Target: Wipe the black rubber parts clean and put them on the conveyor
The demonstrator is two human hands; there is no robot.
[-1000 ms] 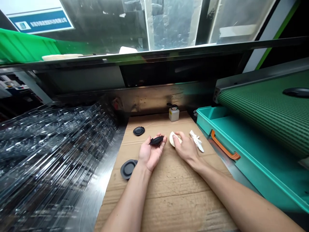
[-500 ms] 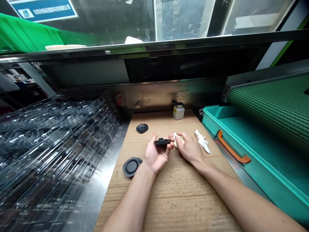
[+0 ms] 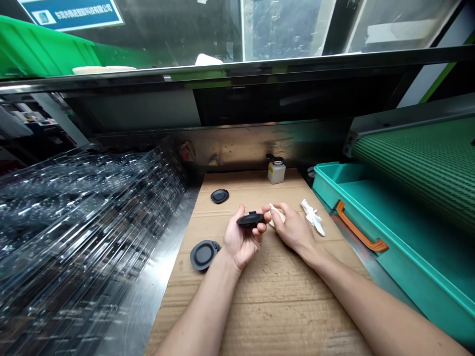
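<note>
Though small, Chinese company lettering point(image 3: 84, 7) on a blue sign point(image 3: 70, 8) above the hands point(image 3: 241, 238) point(image 3: 293, 230)

Bright light is falling from above, and strong glare is shining on the clear plastic stack point(image 3: 85, 222) and the steel strip point(image 3: 163, 282). The cardboard point(image 3: 267, 316) is looking evenly lit, with soft shadows. The wide lens is bending the edges, and the plastic is appearing blurred.

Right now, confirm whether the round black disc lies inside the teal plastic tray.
No, the disc lies on the brown cardboard sheet.
</note>
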